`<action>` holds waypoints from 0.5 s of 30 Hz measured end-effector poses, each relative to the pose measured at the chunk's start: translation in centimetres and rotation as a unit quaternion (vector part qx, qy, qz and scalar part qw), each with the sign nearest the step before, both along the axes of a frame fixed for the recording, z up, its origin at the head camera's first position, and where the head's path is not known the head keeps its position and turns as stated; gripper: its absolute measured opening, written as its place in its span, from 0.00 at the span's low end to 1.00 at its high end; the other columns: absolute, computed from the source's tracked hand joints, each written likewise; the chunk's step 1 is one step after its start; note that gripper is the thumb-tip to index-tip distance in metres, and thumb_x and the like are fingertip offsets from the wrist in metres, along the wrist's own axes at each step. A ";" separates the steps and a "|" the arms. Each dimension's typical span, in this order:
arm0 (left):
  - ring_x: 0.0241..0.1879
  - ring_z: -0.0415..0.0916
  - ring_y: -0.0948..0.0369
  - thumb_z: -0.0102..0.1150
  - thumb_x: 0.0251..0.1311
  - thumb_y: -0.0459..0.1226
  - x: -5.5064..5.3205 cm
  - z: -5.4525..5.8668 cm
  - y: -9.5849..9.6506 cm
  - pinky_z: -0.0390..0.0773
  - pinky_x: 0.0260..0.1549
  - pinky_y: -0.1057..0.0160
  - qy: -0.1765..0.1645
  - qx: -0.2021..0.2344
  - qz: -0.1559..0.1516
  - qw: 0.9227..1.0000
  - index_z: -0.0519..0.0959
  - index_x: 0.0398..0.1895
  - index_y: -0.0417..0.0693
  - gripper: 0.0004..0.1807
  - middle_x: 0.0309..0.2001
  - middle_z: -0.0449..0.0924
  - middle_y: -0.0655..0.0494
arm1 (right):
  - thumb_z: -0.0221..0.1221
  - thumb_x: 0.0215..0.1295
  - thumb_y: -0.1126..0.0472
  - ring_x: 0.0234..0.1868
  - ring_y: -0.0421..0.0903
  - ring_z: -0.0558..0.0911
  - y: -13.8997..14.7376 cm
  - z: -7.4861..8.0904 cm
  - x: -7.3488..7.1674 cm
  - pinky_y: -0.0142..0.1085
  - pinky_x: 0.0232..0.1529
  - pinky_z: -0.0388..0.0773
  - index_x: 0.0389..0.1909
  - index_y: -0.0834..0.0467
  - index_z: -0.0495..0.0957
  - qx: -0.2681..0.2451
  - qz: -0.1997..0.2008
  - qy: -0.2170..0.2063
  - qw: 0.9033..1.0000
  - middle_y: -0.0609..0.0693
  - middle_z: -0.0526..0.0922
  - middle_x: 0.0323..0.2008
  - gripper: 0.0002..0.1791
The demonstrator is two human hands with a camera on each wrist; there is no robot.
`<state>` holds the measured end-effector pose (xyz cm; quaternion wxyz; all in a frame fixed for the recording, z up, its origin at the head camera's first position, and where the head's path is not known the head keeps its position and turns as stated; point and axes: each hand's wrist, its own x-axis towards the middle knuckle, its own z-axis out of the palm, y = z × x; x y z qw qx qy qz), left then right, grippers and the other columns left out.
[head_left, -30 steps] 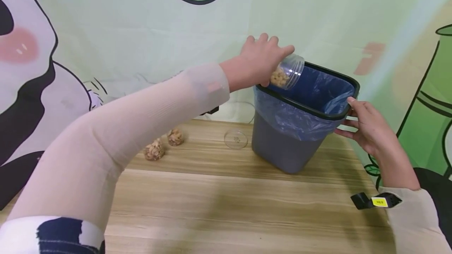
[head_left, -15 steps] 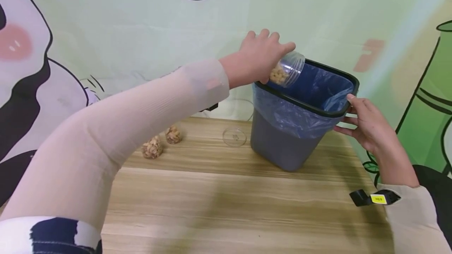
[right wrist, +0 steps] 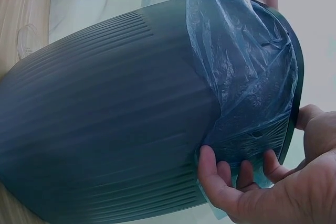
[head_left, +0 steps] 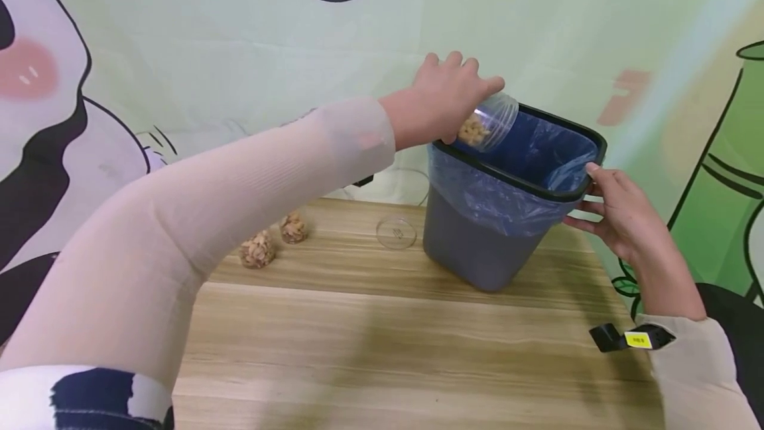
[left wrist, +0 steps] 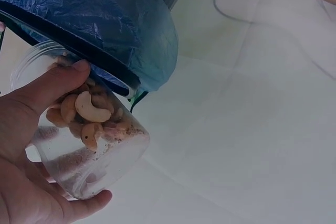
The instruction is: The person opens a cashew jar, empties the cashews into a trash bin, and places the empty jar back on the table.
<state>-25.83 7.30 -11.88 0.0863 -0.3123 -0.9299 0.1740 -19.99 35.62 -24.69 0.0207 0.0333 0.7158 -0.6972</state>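
Note:
My left hand [head_left: 444, 101] grips a clear plastic jar [head_left: 498, 118] with cashews [left wrist: 92, 111] inside. The jar lies tipped on its side, its mouth over the rim of a grey trash can [head_left: 477, 237]. In the left wrist view the thumb presses along the jar's wall and the cashews are gathered on one side. A blue plastic bag [head_left: 507, 208] lines the can and folds down over its outside. At the can's right corner my right hand [head_left: 633, 217] holds the rim, thumb on top and fingers against the bag outside, as the right wrist view shows.
Two small containers of nuts, a nearer one [head_left: 258, 249] and a farther one [head_left: 294, 227], stand left on the wooden table [head_left: 358, 350], partly behind the left sleeve. A clear round lid [head_left: 396, 233] lies beside the can. A printed cloth backdrop [head_left: 251, 38] hangs behind.
My left hand and the jar have shifted very slightly to the right over the can's rim. The right hand keeps its hold, and the can stays in place.

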 end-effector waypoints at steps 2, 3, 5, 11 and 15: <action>0.64 0.64 0.44 0.73 0.58 0.42 0.0 0.0 0.2 0.70 0.58 0.44 0.001 -0.008 -0.003 1.000 0.50 0.80 0.62 0.51 0.69 0.65 0.45 | 0.51 0.75 0.39 0.42 0.45 0.80 0.1 -0.1 0.1 0.39 0.41 0.86 0.51 0.53 0.61 -0.001 -0.002 -0.002 1.000 0.50 0.67 0.46 0.22; 0.63 0.64 0.44 0.73 0.58 0.42 0.0 0.1 0.3 0.71 0.58 0.44 0.001 -0.014 -0.005 1.000 0.50 0.80 0.62 0.51 0.69 0.65 0.45 | 0.50 0.75 0.39 0.42 0.45 0.80 0.1 -0.1 0.1 0.39 0.41 0.86 0.51 0.53 0.62 -0.002 -0.002 -0.003 1.000 0.50 0.67 0.46 0.22; 0.63 0.64 0.45 0.73 0.57 0.43 0.0 0.2 0.5 0.71 0.57 0.45 0.000 -0.022 -0.009 1.000 0.51 0.79 0.62 0.52 0.68 0.65 0.46 | 0.51 0.74 0.39 0.41 0.45 0.79 0.1 -0.3 0.2 0.38 0.41 0.86 0.51 0.52 0.62 -0.005 -0.006 -0.001 1.000 0.50 0.67 0.46 0.22; 0.65 0.63 0.45 0.77 0.54 0.44 -0.1 0.8 0.4 0.71 0.58 0.45 -0.001 -0.031 -0.014 0.999 0.47 0.81 0.63 0.57 0.70 0.63 0.46 | 0.52 0.73 0.38 0.41 0.45 0.79 0.1 -0.7 0.6 0.38 0.41 0.86 0.51 0.51 0.62 -0.011 -0.009 0.005 1.000 0.50 0.66 0.46 0.22; 0.64 0.63 0.44 0.78 0.52 0.45 0.0 1.3 0.0 0.71 0.58 0.44 0.023 -0.031 -0.019 0.999 0.48 0.80 0.62 0.58 0.69 0.64 0.44 | 0.52 0.74 0.38 0.42 0.45 0.78 0.2 -0.8 0.7 0.38 0.41 0.85 0.50 0.52 0.61 -0.007 -0.006 0.008 1.000 0.50 0.66 0.46 0.22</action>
